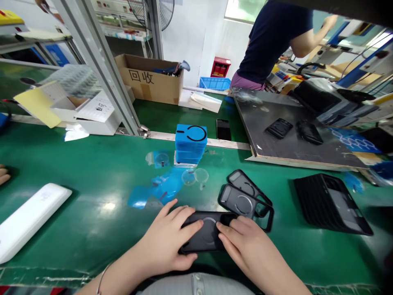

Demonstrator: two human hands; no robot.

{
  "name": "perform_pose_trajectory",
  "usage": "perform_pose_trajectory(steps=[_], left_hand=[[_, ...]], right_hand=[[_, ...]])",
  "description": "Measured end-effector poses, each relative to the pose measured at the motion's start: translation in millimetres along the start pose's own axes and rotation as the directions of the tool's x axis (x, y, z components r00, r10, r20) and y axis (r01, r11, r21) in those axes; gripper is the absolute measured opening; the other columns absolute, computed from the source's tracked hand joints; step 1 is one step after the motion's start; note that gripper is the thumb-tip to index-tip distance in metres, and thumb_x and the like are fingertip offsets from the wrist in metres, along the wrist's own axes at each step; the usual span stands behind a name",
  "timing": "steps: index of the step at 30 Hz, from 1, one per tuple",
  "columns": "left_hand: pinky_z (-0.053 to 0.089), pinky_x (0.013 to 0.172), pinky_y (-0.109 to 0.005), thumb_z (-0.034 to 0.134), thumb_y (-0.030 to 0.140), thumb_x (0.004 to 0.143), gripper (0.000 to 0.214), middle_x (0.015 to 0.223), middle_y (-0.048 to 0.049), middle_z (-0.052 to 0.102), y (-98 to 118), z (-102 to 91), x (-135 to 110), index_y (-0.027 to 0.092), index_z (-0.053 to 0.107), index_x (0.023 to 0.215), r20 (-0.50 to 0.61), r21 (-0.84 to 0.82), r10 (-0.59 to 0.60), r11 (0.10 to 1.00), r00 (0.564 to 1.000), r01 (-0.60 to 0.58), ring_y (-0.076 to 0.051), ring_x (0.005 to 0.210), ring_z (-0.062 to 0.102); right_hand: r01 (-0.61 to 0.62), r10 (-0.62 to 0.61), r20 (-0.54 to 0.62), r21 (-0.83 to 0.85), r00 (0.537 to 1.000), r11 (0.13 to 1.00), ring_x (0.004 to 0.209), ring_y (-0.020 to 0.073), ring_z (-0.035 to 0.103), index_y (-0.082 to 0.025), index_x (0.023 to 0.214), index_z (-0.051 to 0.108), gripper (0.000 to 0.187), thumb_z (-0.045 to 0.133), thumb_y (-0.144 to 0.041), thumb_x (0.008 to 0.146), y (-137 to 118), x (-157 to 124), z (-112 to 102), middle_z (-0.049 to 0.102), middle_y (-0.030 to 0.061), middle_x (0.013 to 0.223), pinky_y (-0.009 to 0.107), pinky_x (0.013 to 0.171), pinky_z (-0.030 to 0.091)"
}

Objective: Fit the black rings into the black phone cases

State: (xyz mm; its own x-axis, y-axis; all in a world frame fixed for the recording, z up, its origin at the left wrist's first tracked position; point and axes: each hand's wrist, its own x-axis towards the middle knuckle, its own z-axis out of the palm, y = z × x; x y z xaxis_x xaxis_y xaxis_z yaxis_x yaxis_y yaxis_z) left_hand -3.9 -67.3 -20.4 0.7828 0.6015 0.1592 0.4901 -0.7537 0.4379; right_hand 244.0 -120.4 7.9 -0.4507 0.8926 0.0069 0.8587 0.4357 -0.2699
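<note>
While both hands bear down on it, a black phone case (208, 241) lies flat on the green workbench (92, 233), near its front edge, with a circular ring visible on its back. The left hand (164, 241) covers the case's left end, its fingers (187, 219) spread and extended across the surface. The right hand (242, 246) covers the right end in the same way, fingers (233, 229) angled inward. Both hands are clamped over the case from above, not wrapped around it, and a narrow strip of the case shows between their fingertips. Both forearms angle in from the lower corners; a thin metal bangle (101, 278) circles the left wrist.

Just beyond the right hand, two overlapping black cases with grey backs (242, 200) lie on the bench. Scraps of blue film (159, 190) and clear round film discs (195, 177) lie ahead of the hands, in front of a stack of blue blocks (190, 143). To the right is a ribbed black rack (330, 203), and to the left a white foam bar (30, 219). Another person's hand (3, 174) rests at the far left edge, well apart.
</note>
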Motion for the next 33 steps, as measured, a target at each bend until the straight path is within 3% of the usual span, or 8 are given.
perform_pose_trajectory(steps=[5, 8, 13, 19, 22, 26, 29, 33], left_hand=[[0.033, 0.107, -0.063, 0.072, 0.035, 0.069, 0.062, 0.13, -0.0184, 0.06, -1.0, 2.7, -1.2, 0.024, 0.059, 0.129, 0.0, 0.014, 0.002, 1.0, 1.0, -0.002, -0.036, 0.118, 0.059], [0.034, 0.107, -0.062, 0.071, 0.036, 0.069, 0.064, 0.131, -0.018, 0.06, -2.1, 2.6, -1.3, 0.024, 0.058, 0.131, 0.015, 0.018, 0.006, 1.0, 1.0, -0.006, -0.036, 0.119, 0.058], [0.036, 0.107, -0.06, 0.07, 0.041, 0.074, 0.059, 0.131, -0.0148, 0.06, -3.2, 2.5, -0.8, 0.026, 0.059, 0.13, -0.013, 0.014, 0.007, 1.0, 1.0, -0.007, -0.034, 0.119, 0.059], [0.034, 0.11, -0.061, 0.073, 0.037, 0.071, 0.067, 0.134, -0.0138, 0.058, -2.6, 3.3, -2.8, 0.026, 0.054, 0.134, 0.018, -0.006, -0.012, 1.0, 1.0, 0.012, -0.034, 0.123, 0.055], [0.035, 0.112, -0.06, 0.078, 0.034, 0.067, 0.088, 0.138, -0.0155, 0.054, -3.7, 3.7, -3.0, 0.023, 0.04, 0.145, 0.049, -0.035, -0.045, 0.998, 0.998, 0.047, -0.036, 0.127, 0.052], [0.042, 0.107, -0.054, 0.082, 0.031, 0.068, 0.095, 0.139, -0.0152, 0.052, -9.1, 8.1, -0.4, 0.026, 0.033, 0.149, 0.06, -0.038, -0.03, 0.999, 0.998, 0.032, -0.036, 0.125, 0.051], [0.049, 0.099, -0.047, 0.078, 0.026, 0.071, 0.086, 0.133, -0.0143, 0.054, -13.7, 15.1, 0.6, 0.026, 0.036, 0.147, 0.048, -0.06, -0.013, 0.998, 0.999, 0.016, -0.032, 0.114, 0.055], [0.05, 0.098, -0.045, 0.079, 0.023, 0.069, 0.093, 0.131, -0.015, 0.054, -16.9, 20.3, -1.5, 0.025, 0.033, 0.149, 0.015, -0.065, 0.011, 0.998, 1.0, -0.01, -0.032, 0.116, 0.055]], right_hand=[[0.029, -0.029, 0.005, 0.021, 1.0, 0.999, 0.077, 0.026, 0.06, -0.018, 0.115, 0.072, 0.026, 0.055, -0.023, 0.096, -1.8, -5.0, -5.0, 0.068, 0.0087, 0.084, 0.047, 0.073, 0.05], [0.149, -0.149, 0.017, 0.046, 0.989, 0.988, 0.101, 0.0323, 0.06, -0.028, 0.121, 0.069, 0.029, 0.062, -0.031, 0.093, 0.2, -5.7, -8.3, 0.07, 0.009, 0.108, 0.057, 0.088, 0.048], [0.265, -0.266, 0.035, 0.024, 0.963, 0.964, 0.136, 0.0363, 0.041, -0.043, 0.129, 0.062, 0.034, 0.058, -0.038, 0.096, 7.0, -3.3, -1.7, 0.057, 0.0013, 0.142, 0.067, 0.108, 0.032], [0.257, -0.255, -0.028, 0.09, 0.966, 0.962, 0.141, 0.0346, 0.037, -0.041, 0.129, 0.062, 0.032, 0.054, -0.038, 0.097, 18.3, -5.8, 6.5, 0.053, 0.0013, 0.145, 0.068, 0.111, 0.029], [0.12, -0.077, -0.262, 0.155, 0.962, 0.981, 0.141, 0.0319, 0.037, -0.034, 0.133, 0.058, 0.036, 0.052, -0.035, 0.098, 41.9, -15.2, 11.3, 0.054, 0.0061, 0.144, 0.06, 0.111, 0.035], [-0.204, 0.277, -0.463, 0.202, 0.842, 0.958, 0.131, 0.0307, 0.049, -0.03, 0.123, 0.063, 0.028, 0.05, -0.035, 0.099, 86.3, -33.1, 16.8, 0.064, 0.0076, 0.128, 0.053, 0.104, 0.044], [-0.336, 0.36, -0.479, 0.138, 0.801, 0.932, 0.126, 0.0333, 0.052, -0.028, 0.117, 0.065, 0.029, 0.05, -0.042, 0.097, 108.2, -46.4, 21.3, 0.066, 0.0092, 0.123, 0.056, 0.102, 0.043], [-0.403, 0.353, -0.396, -0.047, 0.848, 0.914, 0.139, 0.0412, 0.038, -0.027, 0.136, 0.052, 0.053, 0.056, -0.052, 0.09, 110.9, -54.5, 31.8, 0.054, 0.0124, 0.142, 0.063, 0.107, 0.034]])
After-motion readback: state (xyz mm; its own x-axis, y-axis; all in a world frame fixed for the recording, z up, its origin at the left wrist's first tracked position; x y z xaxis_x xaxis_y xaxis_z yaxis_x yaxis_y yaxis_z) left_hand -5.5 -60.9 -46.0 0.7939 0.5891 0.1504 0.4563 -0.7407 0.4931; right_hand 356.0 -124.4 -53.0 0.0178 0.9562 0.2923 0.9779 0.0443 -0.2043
